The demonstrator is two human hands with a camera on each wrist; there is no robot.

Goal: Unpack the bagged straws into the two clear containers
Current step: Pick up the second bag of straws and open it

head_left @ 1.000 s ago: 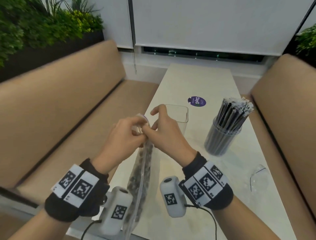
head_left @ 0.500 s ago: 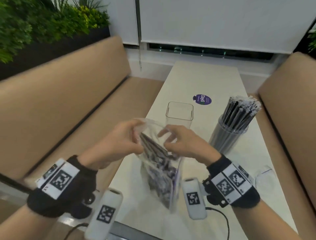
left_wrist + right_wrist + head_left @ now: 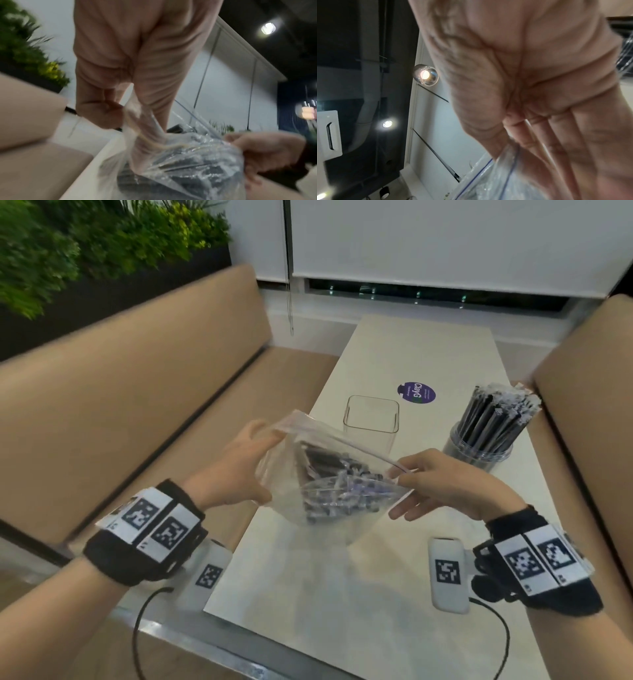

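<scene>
The bag [image 3: 322, 474] is hanging above the near part of the table [image 3: 421, 354], between the left hand [image 3: 236, 470] and the right hand [image 3: 445, 484], with straws [image 3: 339, 484] lying in it. Behind it an empty container [image 3: 371, 419] is standing; to that one's right a second container [image 3: 479, 446] is holding upright straws. Benches are flanking the table on both sides.

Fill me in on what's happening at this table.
A person is opening a clear zip bag of wrapped straws above the white table. The left hand and right hand each pinch one side of the mouth, spreading it wide. Behind it, the square clear container is empty, and the round container to the right already holds black straws.
</scene>
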